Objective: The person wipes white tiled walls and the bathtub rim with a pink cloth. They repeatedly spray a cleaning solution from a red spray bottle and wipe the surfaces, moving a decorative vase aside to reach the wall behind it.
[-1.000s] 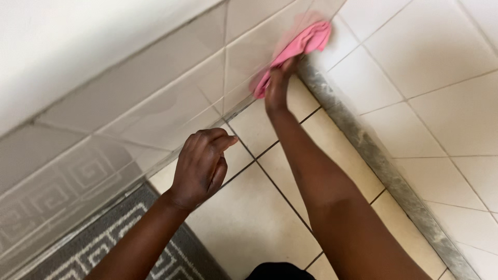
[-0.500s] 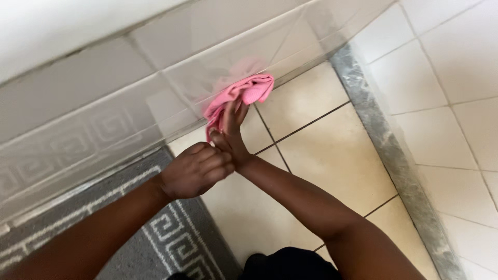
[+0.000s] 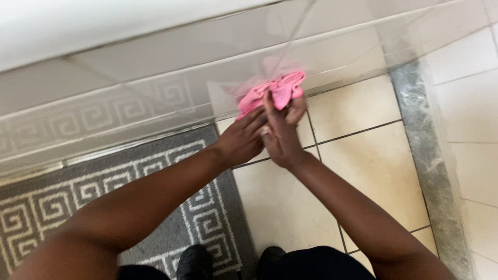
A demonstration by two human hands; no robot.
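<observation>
No packages, labels, signs or screens show anywhere in this view.

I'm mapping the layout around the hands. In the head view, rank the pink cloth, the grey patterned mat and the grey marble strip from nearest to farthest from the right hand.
1. Pink cloth: touching the right hand, at its fingers.
2. Grey patterned mat: lower left, past the left hand.
3. Grey marble strip: far right, by the wall.
</observation>
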